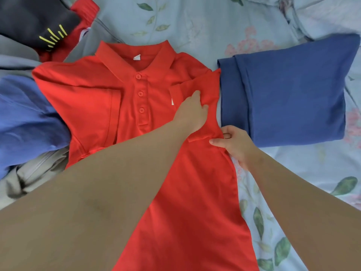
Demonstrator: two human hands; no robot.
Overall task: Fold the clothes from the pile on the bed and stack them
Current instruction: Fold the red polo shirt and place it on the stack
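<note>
Bare forearms (97, 192) reach across a red short-sleeved cotton polo shirt (187, 192) spread button-side up on the bed, midway through folding. The left hand (192, 110) pinches the sleeve turned in over the chest, and the right hand (234, 145) grips the shirt's side edge just below it. The opposite sleeve already lies folded in. A folded dark blue knit garment (289, 94) rests just beside the polo on the pale blue floral bedsheet (205, 22), apparently starting the stack. Across the shirt, a heap of unfolded blue, grey, black and red clothes (25, 118) remains, suggesting most of the work lies ahead.
</note>
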